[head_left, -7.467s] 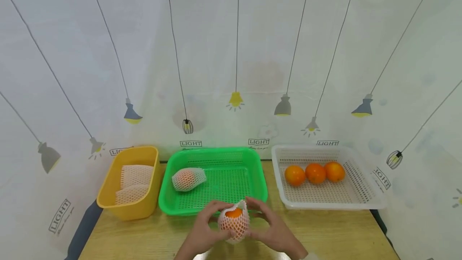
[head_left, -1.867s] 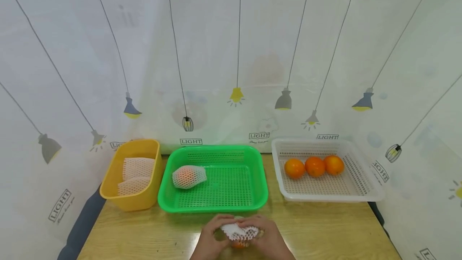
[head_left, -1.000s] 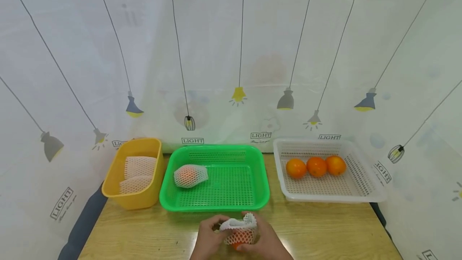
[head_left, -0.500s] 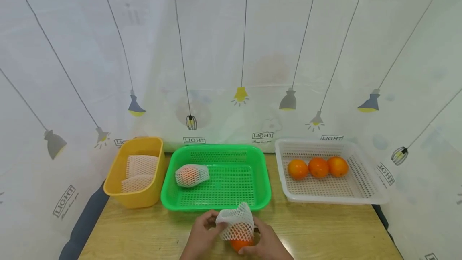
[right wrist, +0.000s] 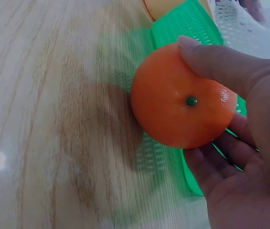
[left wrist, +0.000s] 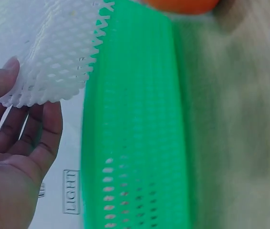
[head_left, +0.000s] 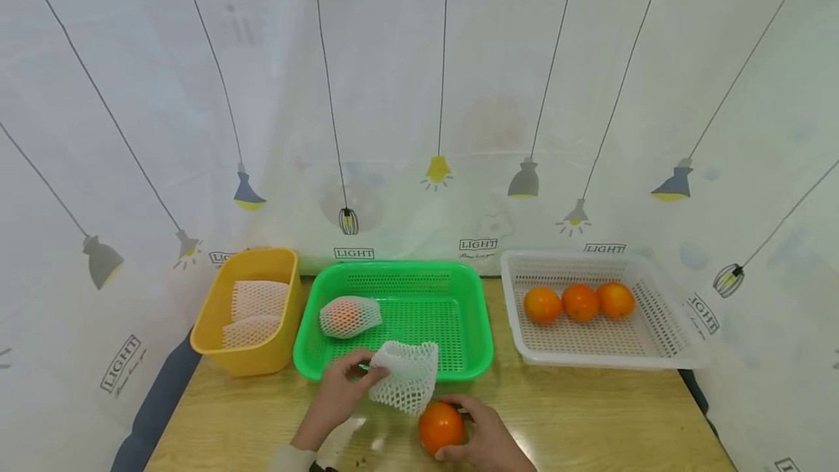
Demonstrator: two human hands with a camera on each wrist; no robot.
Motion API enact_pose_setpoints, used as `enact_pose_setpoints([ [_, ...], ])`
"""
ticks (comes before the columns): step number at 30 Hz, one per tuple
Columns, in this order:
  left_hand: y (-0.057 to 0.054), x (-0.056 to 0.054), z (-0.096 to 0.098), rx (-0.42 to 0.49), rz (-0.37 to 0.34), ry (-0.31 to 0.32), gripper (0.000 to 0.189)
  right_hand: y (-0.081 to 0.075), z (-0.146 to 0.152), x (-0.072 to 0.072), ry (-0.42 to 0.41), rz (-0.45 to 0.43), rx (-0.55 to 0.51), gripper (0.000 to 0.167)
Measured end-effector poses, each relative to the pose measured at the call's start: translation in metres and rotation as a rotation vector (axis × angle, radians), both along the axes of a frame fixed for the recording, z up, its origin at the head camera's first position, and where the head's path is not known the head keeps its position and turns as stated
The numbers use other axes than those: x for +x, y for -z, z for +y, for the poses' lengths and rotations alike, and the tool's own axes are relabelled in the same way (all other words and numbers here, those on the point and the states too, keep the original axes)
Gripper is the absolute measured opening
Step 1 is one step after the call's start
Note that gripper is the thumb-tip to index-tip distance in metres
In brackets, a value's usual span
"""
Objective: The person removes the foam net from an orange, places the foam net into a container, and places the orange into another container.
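Note:
My left hand (head_left: 341, 392) pinches a white foam fruit net (head_left: 408, 376) by one edge, thumb on one side and fingers on the other. The net hangs empty over the front rim of the green basket (head_left: 303, 355). My right hand (head_left: 486, 437) grips a bare orange (head_left: 441, 428) close over the wooden table, in front of that basket. In the right wrist view the orange (right wrist: 178, 102) shows its green stem spot, held between thumb and fingertips. Net and orange are apart in the left wrist view, where the net (left wrist: 54, 57) droops from the left thumb (left wrist: 4, 78).
One netted orange (head_left: 349, 317) lies at the left in the green basket. A yellow bin (head_left: 244, 363) with foam nets (head_left: 259, 300) stands left of it. The white basket (head_left: 606, 360) at right holds three oranges (head_left: 580, 302). A printed curtain (head_left: 406, 93) hangs behind the wooden table (head_left: 590, 421).
The foam net, earlier around the orange, has been pulled up off it. My left hand has carried the net up and left; my right hand keeps the orange low.

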State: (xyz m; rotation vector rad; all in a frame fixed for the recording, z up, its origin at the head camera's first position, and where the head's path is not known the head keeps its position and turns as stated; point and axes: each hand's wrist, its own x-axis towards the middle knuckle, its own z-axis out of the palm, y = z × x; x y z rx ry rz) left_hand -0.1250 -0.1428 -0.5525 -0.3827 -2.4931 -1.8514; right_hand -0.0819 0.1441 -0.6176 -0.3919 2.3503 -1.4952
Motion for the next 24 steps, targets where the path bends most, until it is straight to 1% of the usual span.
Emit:
enact_pose_setpoints([
  [4,-0.015,-0.013,-0.015,-0.083,0.220,0.020,0.011,0.000,0.000,0.000,0.001,-0.007,-0.003,0.075],
  [6,-0.023,-0.019,-0.025,-0.133,0.286,0.009,0.014,0.001,0.000,0.000,0.001,-0.004,-0.003,0.075],
  [9,-0.036,-0.029,-0.040,-0.203,0.317,-0.027,0.017,0.002,-0.001,0.000,0.004,0.004,-0.002,0.075],
  [13,-0.055,-0.043,-0.059,-0.287,0.329,-0.083,0.021,0.001,-0.001,0.001,0.007,0.003,-0.010,0.076],
  [15,-0.065,-0.050,-0.069,-0.337,0.326,-0.106,0.022,0.001,-0.001,0.002,0.007,-0.004,-0.022,0.077],
  [19,-0.088,-0.063,-0.090,-0.434,0.285,-0.138,0.019,-0.001,-0.001,0.003,0.015,-0.022,-0.023,0.077],
  [22,-0.104,-0.073,-0.106,-0.486,0.292,-0.161,0.017,-0.002,-0.001,0.004,0.021,-0.037,-0.015,0.076],
  [24,-0.114,-0.079,-0.118,-0.506,0.311,-0.174,0.016,-0.003,-0.001,0.004,0.022,-0.043,-0.012,0.076],
])
